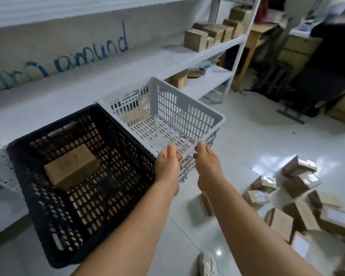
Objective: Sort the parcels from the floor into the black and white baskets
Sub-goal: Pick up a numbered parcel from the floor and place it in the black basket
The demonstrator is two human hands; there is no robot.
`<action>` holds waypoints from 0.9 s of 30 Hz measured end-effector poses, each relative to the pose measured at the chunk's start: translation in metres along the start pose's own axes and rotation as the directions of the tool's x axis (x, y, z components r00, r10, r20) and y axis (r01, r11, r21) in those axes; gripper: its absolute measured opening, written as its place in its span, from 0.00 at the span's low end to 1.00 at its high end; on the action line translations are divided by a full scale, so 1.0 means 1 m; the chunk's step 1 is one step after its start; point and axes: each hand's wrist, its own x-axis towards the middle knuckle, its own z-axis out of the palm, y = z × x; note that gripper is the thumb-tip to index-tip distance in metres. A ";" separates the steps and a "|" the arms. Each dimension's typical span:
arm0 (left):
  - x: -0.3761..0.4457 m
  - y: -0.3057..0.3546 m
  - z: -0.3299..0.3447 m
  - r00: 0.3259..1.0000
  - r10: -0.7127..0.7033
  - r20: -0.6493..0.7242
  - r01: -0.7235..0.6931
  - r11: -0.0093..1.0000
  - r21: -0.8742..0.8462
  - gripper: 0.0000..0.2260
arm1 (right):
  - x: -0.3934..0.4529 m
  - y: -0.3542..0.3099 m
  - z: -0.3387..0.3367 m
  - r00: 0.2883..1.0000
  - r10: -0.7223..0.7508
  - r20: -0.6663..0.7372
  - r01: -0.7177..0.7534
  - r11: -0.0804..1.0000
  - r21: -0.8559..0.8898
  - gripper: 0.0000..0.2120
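A black basket [127, 148] stands at the left with one brown cardboard parcel [72, 166] lying on its bottom. Beside it on the right is a white basket [187, 114] with nothing inside. My left hand [167, 166] and my right hand [207, 166] hover side by side at the white basket's near rim, fingers relaxed and holding nothing. A heap of several cardboard parcels [299, 196] lies on the glossy floor at the right.
A white shelf rack [217, 50] behind the baskets carries more cardboard boxes [195, 39]. A white counter with blue lettering runs along the left. Dark bags and a desk fill the back right corner. My shoe [207, 264] shows at the bottom.
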 end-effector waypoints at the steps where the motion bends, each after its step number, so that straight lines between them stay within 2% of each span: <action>1: -0.001 -0.007 0.011 1.000 -0.018 0.013 0.018 1.000 0.014 0.11 | 0.004 0.003 -0.012 1.000 0.002 -0.022 -0.002 1.000 0.017 0.16; 6: -0.004 -0.051 0.070 0.988 -0.106 0.111 0.094 0.990 0.104 0.13 | 0.030 0.021 -0.079 0.989 0.061 -0.137 -0.060 0.998 0.007 0.18; 10: -0.001 -0.082 0.119 0.972 -0.172 0.159 0.141 0.972 0.187 0.10 | 0.062 0.034 -0.134 0.972 0.126 -0.200 -0.120 0.992 0.042 0.21; 19: 0.035 -0.135 0.219 0.959 -0.272 0.080 0.234 0.919 0.317 0.12 | 0.152 0.059 -0.237 0.902 0.356 -0.244 -0.316 0.930 0.187 0.22; 27: 0.079 -0.179 0.261 0.947 -0.320 0.037 0.267 0.844 0.464 0.12 | 0.220 0.093 -0.272 0.857 0.467 -0.216 -0.408 0.873 0.266 0.18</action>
